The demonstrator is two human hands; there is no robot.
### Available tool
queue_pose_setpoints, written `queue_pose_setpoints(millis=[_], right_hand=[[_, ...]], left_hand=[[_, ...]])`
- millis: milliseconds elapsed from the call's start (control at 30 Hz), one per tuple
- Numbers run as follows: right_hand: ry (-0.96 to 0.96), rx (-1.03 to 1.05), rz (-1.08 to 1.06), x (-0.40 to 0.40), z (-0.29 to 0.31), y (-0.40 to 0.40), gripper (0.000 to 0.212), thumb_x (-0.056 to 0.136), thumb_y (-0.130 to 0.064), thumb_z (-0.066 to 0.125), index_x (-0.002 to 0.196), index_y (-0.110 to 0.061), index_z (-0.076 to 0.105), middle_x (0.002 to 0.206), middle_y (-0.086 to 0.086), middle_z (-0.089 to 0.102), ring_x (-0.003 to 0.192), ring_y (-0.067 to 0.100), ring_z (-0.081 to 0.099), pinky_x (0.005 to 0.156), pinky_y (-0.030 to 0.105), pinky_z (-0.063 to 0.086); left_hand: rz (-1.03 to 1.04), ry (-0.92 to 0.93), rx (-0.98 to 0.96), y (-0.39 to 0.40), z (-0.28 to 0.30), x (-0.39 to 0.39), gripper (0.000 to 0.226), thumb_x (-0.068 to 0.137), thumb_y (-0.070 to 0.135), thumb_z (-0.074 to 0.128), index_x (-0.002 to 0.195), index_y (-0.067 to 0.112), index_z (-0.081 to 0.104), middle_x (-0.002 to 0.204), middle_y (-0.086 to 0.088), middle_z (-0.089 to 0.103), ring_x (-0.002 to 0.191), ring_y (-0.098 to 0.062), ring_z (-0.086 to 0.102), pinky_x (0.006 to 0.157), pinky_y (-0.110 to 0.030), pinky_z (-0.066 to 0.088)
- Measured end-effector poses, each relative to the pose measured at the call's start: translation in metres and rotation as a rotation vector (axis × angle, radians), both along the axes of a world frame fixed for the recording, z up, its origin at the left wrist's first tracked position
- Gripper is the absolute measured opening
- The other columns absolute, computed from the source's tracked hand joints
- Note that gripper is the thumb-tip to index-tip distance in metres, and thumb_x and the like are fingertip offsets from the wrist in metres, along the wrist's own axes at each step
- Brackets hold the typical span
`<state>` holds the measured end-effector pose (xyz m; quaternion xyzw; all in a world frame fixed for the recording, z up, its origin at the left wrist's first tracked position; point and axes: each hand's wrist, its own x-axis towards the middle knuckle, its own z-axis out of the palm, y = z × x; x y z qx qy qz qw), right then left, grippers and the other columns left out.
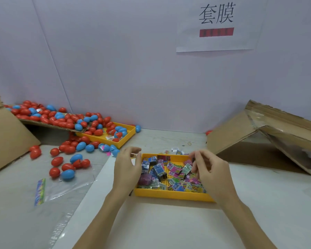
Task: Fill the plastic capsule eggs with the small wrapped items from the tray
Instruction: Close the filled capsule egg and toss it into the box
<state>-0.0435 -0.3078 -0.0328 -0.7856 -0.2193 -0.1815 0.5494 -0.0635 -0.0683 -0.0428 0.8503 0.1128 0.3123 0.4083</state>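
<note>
A yellow tray in front of me holds several small wrapped items in pink, blue and green foil, plus one purple egg-shaped piece. My left hand hovers over the tray's left edge, fingers loosely curved, with nothing visible in it. My right hand is over the tray's right side, its curled fingertips pinching a small wrapped item among the pile. Red and blue capsule eggs lie loose on the table to the left.
A second yellow tray at the back left holds more eggs, and many others spill from a cardboard flap. A tipped cardboard box lies at the right. A clear plastic bag lies at the front left. A white wall with a paper sign stands behind.
</note>
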Motion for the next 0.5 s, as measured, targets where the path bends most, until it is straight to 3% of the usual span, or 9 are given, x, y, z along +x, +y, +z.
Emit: queue_pose_setpoints(millis=[133, 267, 367, 500], right_hand=[[-0.063, -0.203, 0.049, -0.001, -0.009, 0.011, 0.020, 0.105, -0.021, 0.053, 0.093, -0.023, 0.069, 0.059, -0.004, 0.062, 0.051, 0.014, 0.060, 0.049, 0.019, 0.044], [-0.059, -0.257, 0.092, -0.001, -0.013, 0.012, 0.019, 0.104, -0.021, 0.053, 0.093, -0.021, 0.068, 0.057, -0.005, 0.061, 0.057, 0.014, 0.064, 0.055, 0.030, 0.051], [-0.046, -0.236, 0.085, 0.000, -0.014, 0.013, 0.019, 0.104, -0.020, 0.053, 0.092, -0.023, 0.068, 0.057, -0.006, 0.061, 0.057, 0.012, 0.065, 0.055, 0.029, 0.051], [-0.027, -0.224, 0.072, 0.001, -0.015, 0.013, 0.020, 0.104, -0.021, 0.054, 0.090, -0.023, 0.068, 0.058, -0.008, 0.060, 0.058, 0.014, 0.064, 0.056, 0.033, 0.052]], left_hand=[[0.123, 0.114, 0.031, 0.038, 0.007, 0.037, 0.030, 0.104, 0.018, 0.052, 0.131, 0.007, 0.059, 0.130, -0.010, 0.060, 0.122, -0.027, 0.055, 0.103, -0.041, 0.047], [0.240, 0.232, 0.136, 0.088, 0.019, 0.081, 0.029, 0.106, 0.019, 0.048, 0.128, 0.004, 0.060, 0.126, -0.015, 0.061, 0.115, -0.030, 0.056, 0.095, -0.043, 0.050], [0.123, 0.284, 0.318, 0.110, 0.025, 0.104, 0.025, 0.104, 0.014, 0.049, 0.121, 0.004, 0.063, 0.122, -0.016, 0.064, 0.102, -0.027, 0.059, 0.082, -0.038, 0.048], [-0.105, 0.394, 0.555, 0.116, 0.024, 0.127, 0.034, 0.108, 0.025, 0.043, 0.137, 0.015, 0.057, 0.138, -0.011, 0.061, 0.118, -0.028, 0.059, 0.096, -0.040, 0.048]])
